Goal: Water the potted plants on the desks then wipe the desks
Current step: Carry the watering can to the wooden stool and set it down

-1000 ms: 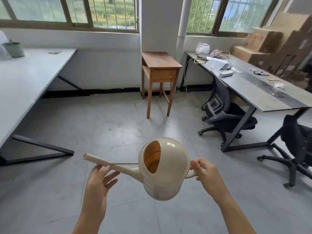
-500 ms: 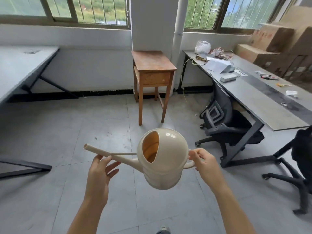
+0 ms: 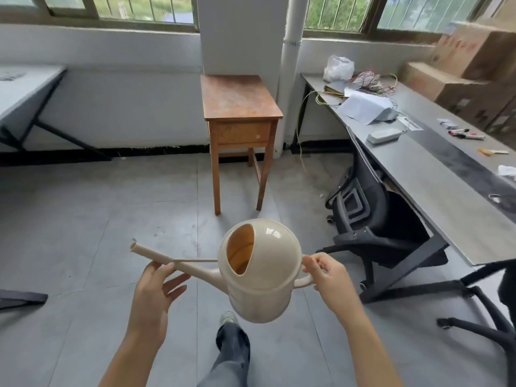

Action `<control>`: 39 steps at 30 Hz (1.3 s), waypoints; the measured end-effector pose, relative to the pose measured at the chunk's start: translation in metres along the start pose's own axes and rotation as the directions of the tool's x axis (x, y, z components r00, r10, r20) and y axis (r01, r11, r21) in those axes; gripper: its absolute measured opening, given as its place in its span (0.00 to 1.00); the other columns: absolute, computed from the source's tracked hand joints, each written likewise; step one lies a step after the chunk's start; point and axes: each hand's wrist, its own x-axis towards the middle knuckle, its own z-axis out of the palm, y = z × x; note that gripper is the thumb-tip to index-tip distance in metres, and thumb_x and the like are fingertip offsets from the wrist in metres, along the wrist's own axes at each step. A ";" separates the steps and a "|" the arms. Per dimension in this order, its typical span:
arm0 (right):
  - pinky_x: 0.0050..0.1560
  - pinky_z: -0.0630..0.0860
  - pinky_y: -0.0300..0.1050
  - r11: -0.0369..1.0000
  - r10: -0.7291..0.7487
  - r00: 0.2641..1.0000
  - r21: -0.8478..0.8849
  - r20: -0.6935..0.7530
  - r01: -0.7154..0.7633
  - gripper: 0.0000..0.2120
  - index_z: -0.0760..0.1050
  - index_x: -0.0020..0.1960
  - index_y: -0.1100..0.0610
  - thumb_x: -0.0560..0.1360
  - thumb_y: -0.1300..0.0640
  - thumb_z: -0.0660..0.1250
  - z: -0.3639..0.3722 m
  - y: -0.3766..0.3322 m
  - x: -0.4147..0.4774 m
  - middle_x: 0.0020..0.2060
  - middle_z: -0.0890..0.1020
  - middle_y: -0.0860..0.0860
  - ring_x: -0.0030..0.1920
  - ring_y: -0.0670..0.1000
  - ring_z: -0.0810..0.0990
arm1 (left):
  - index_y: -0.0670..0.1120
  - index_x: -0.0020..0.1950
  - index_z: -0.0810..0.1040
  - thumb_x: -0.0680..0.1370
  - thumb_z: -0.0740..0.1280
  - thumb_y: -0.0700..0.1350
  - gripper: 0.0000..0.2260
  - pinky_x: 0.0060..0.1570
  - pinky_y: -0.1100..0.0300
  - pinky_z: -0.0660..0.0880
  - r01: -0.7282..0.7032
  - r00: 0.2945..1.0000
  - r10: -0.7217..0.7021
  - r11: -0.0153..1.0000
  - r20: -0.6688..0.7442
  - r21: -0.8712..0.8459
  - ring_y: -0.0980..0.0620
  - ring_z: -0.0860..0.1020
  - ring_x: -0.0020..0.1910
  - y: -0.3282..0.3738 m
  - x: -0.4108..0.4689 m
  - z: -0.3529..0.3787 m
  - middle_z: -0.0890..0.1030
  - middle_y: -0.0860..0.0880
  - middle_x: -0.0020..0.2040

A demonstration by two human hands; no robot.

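A cream plastic watering can (image 3: 268, 277) hangs in front of me over the floor, its round opening facing me and its long spout pointing left. My right hand (image 3: 332, 280) grips the handle at the can's right side. My left hand (image 3: 152, 294) is under the spout with straight fingers, its fingertips touching the spout from below. A grey desk (image 3: 435, 174) runs along the right, cluttered with papers, wires and small items. The corner of a white desk (image 3: 25, 85) shows at the far left. No potted plant is in view.
A small wooden table (image 3: 238, 107) stands against the pillar straight ahead. A black office chair (image 3: 374, 224) is tucked at the grey desk, another chair's base (image 3: 480, 314) at right. Cardboard boxes (image 3: 469, 65) are stacked at the back right. My leg and shoe (image 3: 231, 339) show below.
The view has swung right and moved forward: the white desk and its pot slid out at left, the wooden table and grey desk came closer. Both hands keep the same hold on the can.
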 end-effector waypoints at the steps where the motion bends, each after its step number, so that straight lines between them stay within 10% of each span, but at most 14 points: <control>1: 0.42 0.73 0.51 1.000 0.014 1.000 -0.001 0.005 -0.014 0.31 0.75 0.38 0.54 0.59 0.26 0.57 -0.002 0.001 0.017 0.39 0.78 0.61 0.38 0.51 0.74 | 0.44 0.49 0.73 0.80 0.55 0.41 0.07 0.46 0.55 0.73 0.006 1.000 -0.006 1.000 -0.001 0.004 0.43 0.78 0.49 0.001 0.015 0.010 0.78 0.47 0.45; 21: 0.43 0.70 0.48 0.999 0.017 1.000 0.035 0.017 -0.018 0.22 0.75 0.38 0.55 0.67 0.35 0.62 -0.034 -0.053 0.398 0.32 0.78 0.44 0.36 0.47 0.72 | 0.44 0.55 0.72 0.80 0.56 0.42 0.08 0.48 0.54 0.72 -0.013 1.000 0.012 1.000 -0.017 -0.024 0.45 0.79 0.49 0.069 0.329 0.219 0.81 0.50 0.43; 39: 0.47 0.73 0.56 0.992 -0.118 0.974 -0.014 0.192 0.123 0.19 0.75 0.39 0.55 0.73 0.40 0.60 -0.012 -0.140 0.738 0.40 0.81 0.58 0.37 0.51 0.74 | 0.47 0.55 0.75 0.80 0.56 0.43 0.09 0.55 0.49 0.72 -0.098 0.971 0.085 0.994 -0.222 -0.050 0.44 0.77 0.55 0.135 0.578 0.341 0.78 0.44 0.55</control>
